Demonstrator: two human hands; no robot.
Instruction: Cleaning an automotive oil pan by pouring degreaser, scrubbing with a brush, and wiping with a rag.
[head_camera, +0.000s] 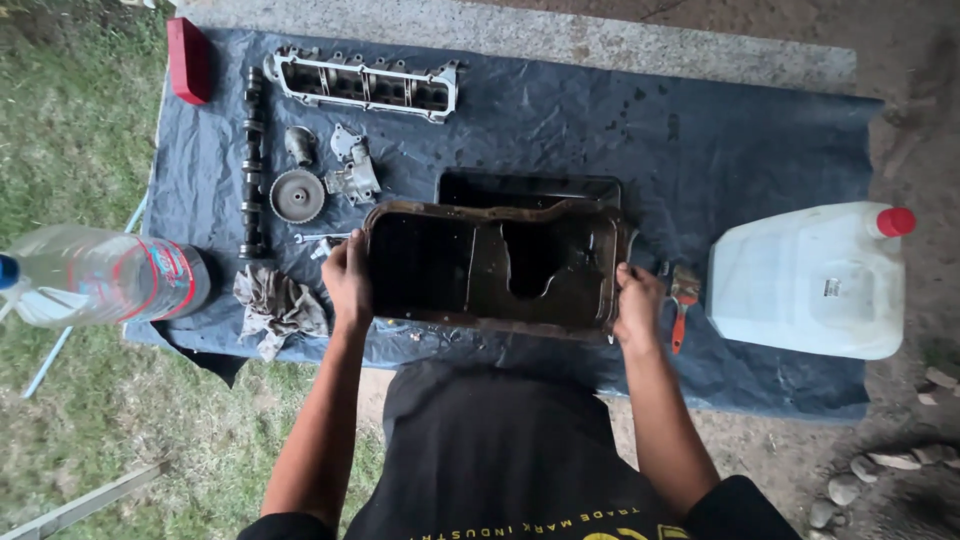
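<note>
Two hands are clamped on one dirty, rust-edged oil pan (495, 265), which is held open side up over the middle of a dark blue sheet (700, 130). The left hand (348, 285) is closed around the pan's left rim, and the right hand (638, 305) is closed around its right rim; the fingertips are hidden behind the metal. A black tray (530, 187) is partly covered by the pan on the far side, so only its far edge can be seen.

Just right of the right hand a small brush with an orange handle (682, 300) is laid on the sheet, its bristles hard to make out. Further right a white jerrycan with a red cap (810, 280) is laid on its side. Near the left hand a crumpled grey rag (278, 305) and a small spanner (320, 238) are seen. Beyond them a toothed gear (297, 195), a grey pump housing (352, 170), a camshaft (253, 160) and a ladder-shaped metal frame (365, 85) are set out. A red object (188, 60) is placed at the far left corner; its kind cannot be told. A clear plastic bottle (100, 275) is cut off at the left edge.

The sheet is spread over a concrete slab (520, 30), with grass (70, 120) on the left and bare earth with stones (880, 470) on the right.
</note>
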